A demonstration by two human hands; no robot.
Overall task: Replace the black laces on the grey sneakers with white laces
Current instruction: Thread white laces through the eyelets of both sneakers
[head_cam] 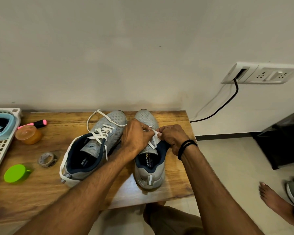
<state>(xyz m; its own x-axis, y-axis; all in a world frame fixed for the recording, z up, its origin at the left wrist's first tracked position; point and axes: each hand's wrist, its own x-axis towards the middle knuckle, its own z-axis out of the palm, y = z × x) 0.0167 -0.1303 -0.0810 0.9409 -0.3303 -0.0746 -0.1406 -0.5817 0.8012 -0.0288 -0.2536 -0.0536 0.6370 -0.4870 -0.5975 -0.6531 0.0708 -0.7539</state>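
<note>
Pinching white lace [155,133], apparently, hands [137,135] near table [186,120] edge.

A plain pale wall [126,48] fills the back. A white socket plate [261,73] sits on it at the right. A black cable [227,102] hangs from the plate and runs down toward the wooden tabletop [41,192]. The floor [227,158] has pale tiles. A black piece of furniture [282,138] stands on the right.

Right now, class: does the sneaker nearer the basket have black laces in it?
No, the sneaker nearer the basket has a white lace crisscrossed through its eyelets.
</note>
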